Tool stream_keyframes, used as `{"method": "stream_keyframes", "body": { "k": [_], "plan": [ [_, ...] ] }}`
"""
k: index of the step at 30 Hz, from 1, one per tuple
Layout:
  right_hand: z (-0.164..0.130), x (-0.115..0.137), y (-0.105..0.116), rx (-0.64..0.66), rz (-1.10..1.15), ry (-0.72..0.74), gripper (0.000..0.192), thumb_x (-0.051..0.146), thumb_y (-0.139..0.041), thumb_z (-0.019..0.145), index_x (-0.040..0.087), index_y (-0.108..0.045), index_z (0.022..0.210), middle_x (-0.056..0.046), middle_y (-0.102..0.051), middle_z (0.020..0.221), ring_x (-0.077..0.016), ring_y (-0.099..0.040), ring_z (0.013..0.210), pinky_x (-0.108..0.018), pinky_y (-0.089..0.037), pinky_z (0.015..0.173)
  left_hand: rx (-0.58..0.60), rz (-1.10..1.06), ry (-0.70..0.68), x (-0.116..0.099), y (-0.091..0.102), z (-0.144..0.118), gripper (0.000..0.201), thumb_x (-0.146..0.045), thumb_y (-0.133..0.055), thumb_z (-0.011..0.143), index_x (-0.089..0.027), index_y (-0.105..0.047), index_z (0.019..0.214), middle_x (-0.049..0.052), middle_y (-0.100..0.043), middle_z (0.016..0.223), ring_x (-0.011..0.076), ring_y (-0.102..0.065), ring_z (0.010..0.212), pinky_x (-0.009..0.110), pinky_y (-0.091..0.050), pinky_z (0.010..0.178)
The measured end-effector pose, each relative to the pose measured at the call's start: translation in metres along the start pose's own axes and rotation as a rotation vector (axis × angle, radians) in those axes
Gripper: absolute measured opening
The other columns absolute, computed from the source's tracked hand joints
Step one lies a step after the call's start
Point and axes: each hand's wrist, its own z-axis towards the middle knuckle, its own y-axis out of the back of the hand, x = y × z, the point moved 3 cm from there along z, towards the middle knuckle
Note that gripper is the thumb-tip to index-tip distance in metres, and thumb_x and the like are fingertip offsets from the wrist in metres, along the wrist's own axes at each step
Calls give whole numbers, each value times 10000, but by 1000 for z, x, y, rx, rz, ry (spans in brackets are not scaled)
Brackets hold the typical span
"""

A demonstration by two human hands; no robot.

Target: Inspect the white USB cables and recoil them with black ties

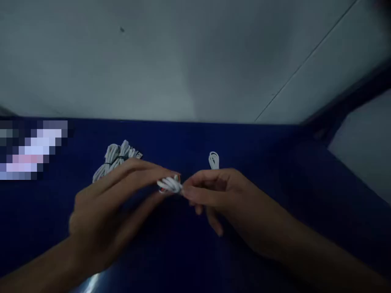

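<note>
Between my two hands, above the blue table, is a small coiled white cable (171,184) with bits of coloured wire showing at its edges. My left hand (113,203) closes fingers and thumb around the coil's left end. On the right end, thumb and forefinger of my right hand (214,189) pinch together; what exactly lies between these fingertips is hidden. Behind my left hand lies a pile of bundled white cables (115,158), dark ties around them and a plug at the right. Another looped white cable (214,160) shows just beyond my right hand, its lower part covered.
The blue tabletop (171,142) ends at a pale wall (137,73) at the back. A blurred-out patch (36,150) is at the far left. At the right edge stands a pale surface (366,142) with a dark border.
</note>
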Motion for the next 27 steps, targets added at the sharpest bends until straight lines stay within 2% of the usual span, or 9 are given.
{"method": "stream_keyframes", "body": {
  "k": [2, 3, 5, 7, 10, 13, 19, 23, 27],
  "plan": [
    [-3, 5, 1, -171, -181, 241, 70, 259, -861, 969, 248, -862, 900, 66, -751, 765, -41, -579, 491, -159, -483, 473, -42, -113, 108, 4, -3, 0, 166, -366, -900, 945, -436, -853, 1089, -74, -840, 1069, 215, -785, 939, 324, -684, 888],
    [-5, 6, 1, -230, -273, 348, 68, 205, -855, 967, 250, -863, 917, 64, -762, 772, -48, -600, 517, -161, -493, 490, -56, -161, 152, 6, -4, -1, 179, -369, -920, 925, -432, -851, 1078, -73, -843, 1061, 217, -790, 934, 323, -691, 866],
    [-11, 10, -1, -376, -478, 660, 168, 74, -881, 907, 237, -850, 935, 54, -798, 853, -65, -671, 636, -169, -554, 598, -76, -249, 225, 7, -6, -3, 229, -343, -944, 895, -425, -851, 1087, -70, -848, 1060, 220, -798, 927, 325, -700, 848],
    [-16, 9, -4, -425, -682, 916, 159, 40, -844, 948, 192, -831, 992, 5, -822, 957, -96, -738, 777, -199, -597, 705, -74, -298, 256, 6, -8, -5, 270, -291, -941, 893, -426, -853, 1110, -68, -852, 1063, 220, -800, 932, 327, -699, 852],
    [-19, 3, -7, -431, -931, 1113, 160, 24, -728, 1043, 163, -807, 1032, -28, -823, 971, -117, -744, 805, -247, -593, 680, -50, -285, 268, 4, -8, -7, 252, -287, -933, 905, -431, -866, 1100, -62, -849, 1083, 228, -796, 963, 314, -685, 827],
    [-19, 2, -6, -469, -1046, 1212, 195, 25, -702, 1059, 197, -795, 1062, -3, -813, 937, -127, -702, 749, -285, -567, 608, -34, -234, 239, 3, -6, -5, 214, -333, -936, 914, -436, -875, 1092, -63, -849, 1105, 232, -791, 1010, 311, -667, 854],
    [-19, 7, -7, -446, -1134, 1251, 282, 27, -617, 1095, 231, -793, 1010, -2, -794, 926, -165, -708, 798, -327, -617, 704, 44, -35, 92, -1, -2, 2, 125, -330, -884, 968, -385, -872, 1080, -54, -866, 1066, 209, -786, 924, 303, -627, 829],
    [-19, 8, -1, -452, -1160, 1233, 251, -9, -650, 1063, 179, -797, 988, -24, -811, 929, -167, -724, 795, -327, -604, 673, -32, -88, 130, 1, -2, 1, 135, -362, -917, 932, -375, -880, 1061, -45, -863, 1072, 225, -796, 935, 326, -677, 881],
    [-19, 13, 8, -561, -1187, 1184, 237, -39, -700, 1029, 173, -807, 1028, -21, -822, 927, -154, -736, 787, -307, -576, 640, -137, -194, 231, 8, -4, -1, 254, -311, -977, 860, -354, -880, 1091, -52, -876, 1066, 197, -821, 939, 281, -698, 911]
  ]
}}
